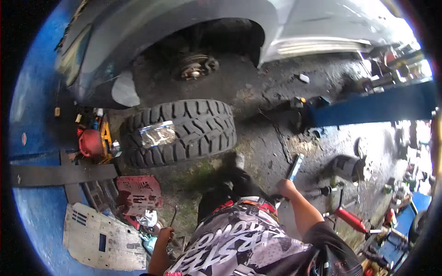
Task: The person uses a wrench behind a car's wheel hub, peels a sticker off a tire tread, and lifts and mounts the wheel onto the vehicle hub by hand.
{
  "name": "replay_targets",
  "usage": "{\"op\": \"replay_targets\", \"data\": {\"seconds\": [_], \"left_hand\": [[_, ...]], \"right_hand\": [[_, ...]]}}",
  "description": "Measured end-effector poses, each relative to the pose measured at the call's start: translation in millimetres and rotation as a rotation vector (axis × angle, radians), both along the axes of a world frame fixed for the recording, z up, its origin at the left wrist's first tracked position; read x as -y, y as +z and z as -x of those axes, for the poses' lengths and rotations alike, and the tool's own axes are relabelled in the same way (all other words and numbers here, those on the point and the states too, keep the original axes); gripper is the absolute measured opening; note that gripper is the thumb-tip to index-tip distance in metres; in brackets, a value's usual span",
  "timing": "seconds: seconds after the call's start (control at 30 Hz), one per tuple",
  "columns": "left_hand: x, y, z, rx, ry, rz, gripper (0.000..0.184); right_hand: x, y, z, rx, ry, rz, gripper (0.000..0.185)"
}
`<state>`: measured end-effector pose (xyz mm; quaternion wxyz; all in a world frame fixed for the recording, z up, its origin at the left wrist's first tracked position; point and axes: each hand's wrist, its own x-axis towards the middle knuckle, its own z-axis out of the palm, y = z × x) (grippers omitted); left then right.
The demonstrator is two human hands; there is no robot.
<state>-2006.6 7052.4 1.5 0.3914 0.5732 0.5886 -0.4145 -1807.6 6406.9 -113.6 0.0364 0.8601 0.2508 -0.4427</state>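
Note:
My left hand (166,234) is closed round a thin metal tool (174,216) that points up, near a metal plate (103,237) on the floor. My right hand (286,187) grips a light blue, narrow object (296,168), held upward over the wet floor; what it is cannot be made out. In front of my legs a large knobby tire (184,133) stands on its tread, with a shiny plastic packet (158,134) on top. Beyond it, a bare wheel hub (195,66) shows inside the wheel arch of a grey vehicle (317,23).
A blue lift arm (375,106) reaches in from the right. A red jack (351,219) and a dark cylindrical container (346,166) are at the right. On the left lie a red plate (139,195), a red container (90,142) and a grey beam (64,175).

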Motion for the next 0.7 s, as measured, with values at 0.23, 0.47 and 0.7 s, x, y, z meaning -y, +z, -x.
{"op": "replay_targets", "data": {"seconds": [0.23, 0.47, 0.7], "left_hand": [[-15.1, 20.8, 29.9, 0.142, -0.29, -0.027, 0.02], [-66.3, -6.4, 75.0, 0.213, -0.191, 0.051, 0.017], [-219.6, -91.0, 132.9, 0.596, -0.918, 0.106, 0.025]], "right_hand": [[20.9, -100.2, -28.3, 0.299, 0.099, 0.051, 0.018], [-73.0, -67.8, -68.0, 0.253, 0.136, -0.075, 0.022], [-189.6, -29.9, -8.9, -0.102, -1.036, -0.396, 0.018]]}}
